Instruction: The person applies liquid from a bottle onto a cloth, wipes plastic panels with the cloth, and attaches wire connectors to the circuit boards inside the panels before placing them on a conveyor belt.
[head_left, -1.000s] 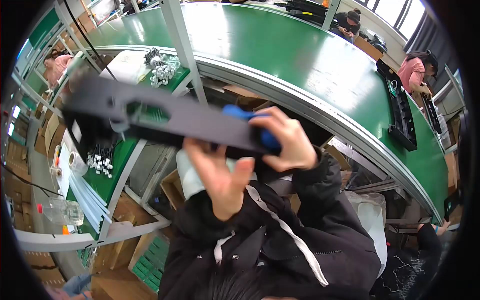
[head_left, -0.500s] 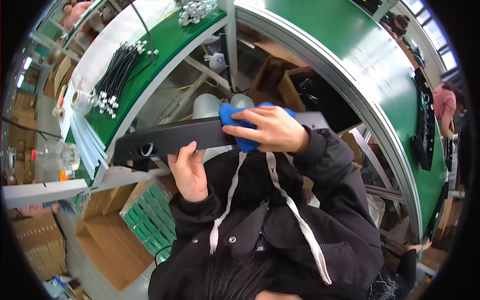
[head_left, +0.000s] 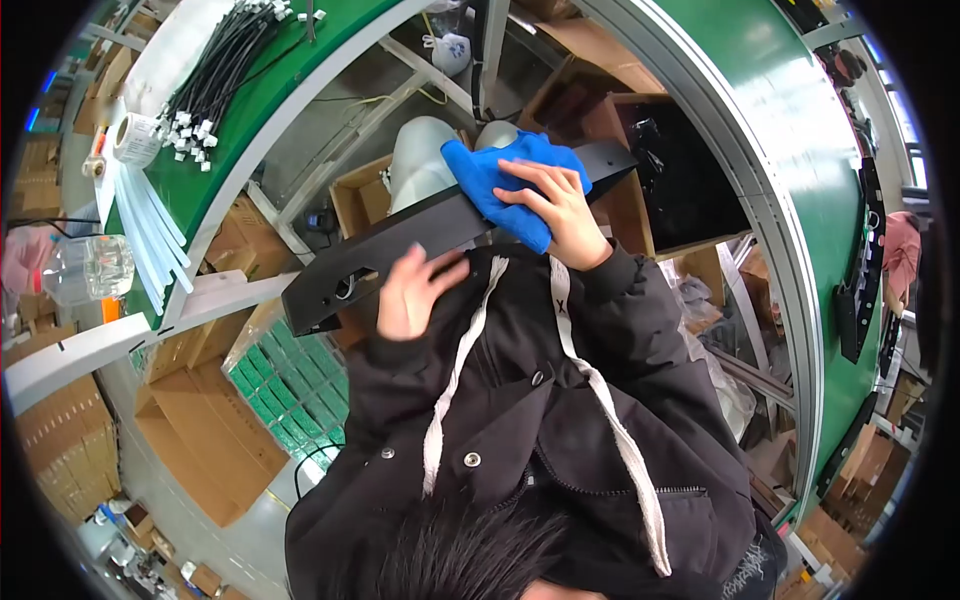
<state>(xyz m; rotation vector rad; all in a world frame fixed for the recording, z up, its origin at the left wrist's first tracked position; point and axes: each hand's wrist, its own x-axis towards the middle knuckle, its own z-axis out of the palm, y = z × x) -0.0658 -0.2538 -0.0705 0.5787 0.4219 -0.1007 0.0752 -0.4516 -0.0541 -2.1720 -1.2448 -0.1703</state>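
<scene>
One long, smooth, matt black panel (head_left: 425, 225) with a rounded hole (head_left: 357, 281) slants from nine o'clock up to one o'clock. One soft, creased blue cloth (head_left: 480, 175) lies over it at twelve, grasped under the curved fingers of the right hand (head_left: 555, 205), while the blurred left hand (head_left: 408, 298), at nine, has its fingers spread and released. Of two white drawcords (head_left: 600, 385), one carries a small "X" (head_left: 560, 307) at three o'clock.

"Bright enough?"
"Yes, daytime-bright, with pale glare on the right-hand table (head_left: 790, 110)."
"Sharp?"
"Mostly; the left hand (head_left: 405, 298) is motion-blurred, and the edges curve into black."
</scene>
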